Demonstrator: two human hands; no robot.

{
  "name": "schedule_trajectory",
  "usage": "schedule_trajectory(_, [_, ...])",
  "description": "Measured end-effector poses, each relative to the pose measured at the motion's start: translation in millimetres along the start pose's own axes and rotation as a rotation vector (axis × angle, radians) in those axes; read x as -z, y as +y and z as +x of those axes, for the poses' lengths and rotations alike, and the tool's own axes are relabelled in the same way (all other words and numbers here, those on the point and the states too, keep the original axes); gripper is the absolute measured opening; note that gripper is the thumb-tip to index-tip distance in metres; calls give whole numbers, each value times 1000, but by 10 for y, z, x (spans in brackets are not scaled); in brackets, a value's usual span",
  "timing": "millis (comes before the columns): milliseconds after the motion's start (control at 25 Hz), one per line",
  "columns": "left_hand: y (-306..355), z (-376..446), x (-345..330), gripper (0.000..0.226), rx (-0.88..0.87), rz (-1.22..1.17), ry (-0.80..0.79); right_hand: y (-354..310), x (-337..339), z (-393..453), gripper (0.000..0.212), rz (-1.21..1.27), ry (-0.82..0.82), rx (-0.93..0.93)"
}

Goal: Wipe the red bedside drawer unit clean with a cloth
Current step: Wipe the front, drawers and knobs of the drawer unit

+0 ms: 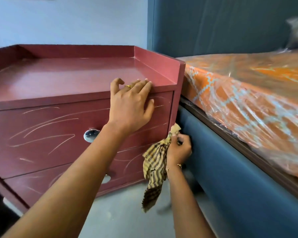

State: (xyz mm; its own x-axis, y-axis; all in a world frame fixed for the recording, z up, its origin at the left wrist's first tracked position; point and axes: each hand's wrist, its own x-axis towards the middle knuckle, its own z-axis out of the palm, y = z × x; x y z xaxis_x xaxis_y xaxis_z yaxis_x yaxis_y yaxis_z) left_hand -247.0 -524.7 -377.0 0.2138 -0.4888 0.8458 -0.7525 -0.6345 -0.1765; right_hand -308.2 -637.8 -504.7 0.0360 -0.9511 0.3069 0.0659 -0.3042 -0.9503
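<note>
Our left hand (131, 103) lies spread, fingers relaxed, on the front top edge of the scratched red wooden bedside drawer unit (62, 93). Our right hand (178, 149) clutches a bunched yellow-and-brown striped cloth (154, 170) at the unit's lower right corner, beside the blue upholstered bed frame (230, 169) with its plastic-wrapped orange mattress (248, 93).

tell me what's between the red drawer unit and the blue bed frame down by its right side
In the head view, the right hand sits in that gap, gripping the striped cloth against the red drawer unit's right edge; the blue bed frame is just beyond.
</note>
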Motion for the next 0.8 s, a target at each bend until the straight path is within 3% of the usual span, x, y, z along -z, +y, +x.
schedule_trajectory(160, [1, 11, -20, 43, 2, -15, 3, -194, -143, 52, 7, 14, 39, 137])
schedule_trajectory(360, [0, -2, -9, 42, 3, -24, -16, 593, 84, -407, 11, -280, -173, -150])
schedule_trajectory(560, [-15, -2, -15, 42, -4, -23, -41, 225, -50, -157, 6, -67, 0, 22])
schedule_trajectory(800, [-75, 34, 125, 52, -73, -17, -203, 568, 126, -399, 10, -288, -179, -238])
